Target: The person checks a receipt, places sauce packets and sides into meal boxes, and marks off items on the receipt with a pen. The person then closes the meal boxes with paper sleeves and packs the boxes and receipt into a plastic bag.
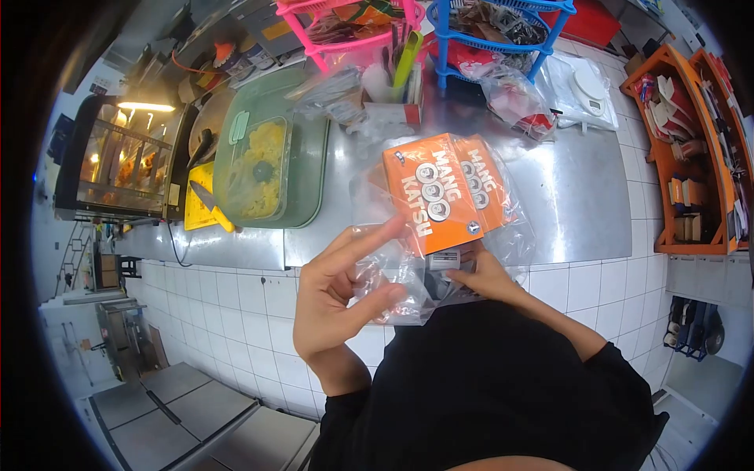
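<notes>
Two orange boxes [436, 192] printed "MANG KATSU" lie inside a clear plastic bag [514, 224] on the steel table. My left hand [334, 290] is at the bag's near left side. Its index finger and thumb are stretched apart beside the loose film, the index tip near the front box's lower left corner; the other fingers are curled. Below that box, a small white-labelled item [445, 260] shows through the plastic. My right hand [488, 276] has its thumb and fingers around that item's right side. Some right fingertips are hidden by the box and film.
A green tub [316, 173] with yellow food stands left, beside a knife [212, 206] on a yellow board [198, 177]. A pink rack [314, 49], a blue rack [503, 45], a utensil holder [408, 114] and a white scale [591, 90] line the back.
</notes>
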Motion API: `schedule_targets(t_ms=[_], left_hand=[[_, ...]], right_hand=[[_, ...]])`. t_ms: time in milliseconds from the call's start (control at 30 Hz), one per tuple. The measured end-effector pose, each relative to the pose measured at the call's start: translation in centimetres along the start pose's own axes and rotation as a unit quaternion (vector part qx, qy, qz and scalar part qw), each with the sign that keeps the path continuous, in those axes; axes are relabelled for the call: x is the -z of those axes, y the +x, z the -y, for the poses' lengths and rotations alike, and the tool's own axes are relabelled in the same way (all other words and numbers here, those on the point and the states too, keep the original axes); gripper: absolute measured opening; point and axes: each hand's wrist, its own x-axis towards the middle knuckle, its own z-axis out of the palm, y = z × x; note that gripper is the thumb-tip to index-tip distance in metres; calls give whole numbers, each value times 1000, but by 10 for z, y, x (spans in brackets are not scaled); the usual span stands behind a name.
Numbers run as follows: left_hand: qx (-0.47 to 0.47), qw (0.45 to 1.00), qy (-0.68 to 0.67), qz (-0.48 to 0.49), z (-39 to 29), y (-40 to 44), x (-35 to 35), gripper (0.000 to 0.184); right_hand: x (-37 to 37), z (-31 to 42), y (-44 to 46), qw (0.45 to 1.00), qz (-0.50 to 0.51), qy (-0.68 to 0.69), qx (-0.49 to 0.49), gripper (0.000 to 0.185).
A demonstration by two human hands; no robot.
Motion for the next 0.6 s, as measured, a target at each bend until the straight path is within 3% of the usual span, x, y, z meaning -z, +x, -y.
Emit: schedule_targets(t_ms=[100,200,300,400,433,533,600], left_hand=[[-9,1000,-3,18,2,5,-2,62],[-22,1000,4,22,3,6,2,62],[-43,999,24,9,2,4,14,61],[-47,998,31,-22,-1,5,24,60],[-52,997,42,-24,0,6,28,60],[-62,995,78,-2,-1,10,32,58],[-68,993,95,12,0,14,32,58]], right_hand=[[-17,-5,1,985,-47,119,-113,68],[-3,16,-8,965,74,166,-188,65],[22,64,-23,973,138,140,-120,56],[45,83,-29,990,120,62,-36,42],[51,96,-31,991,103,67,-61,33],[54,99,-29,991,71,111,-37,27],[56,94,-26,995,65,59,-42,23]])
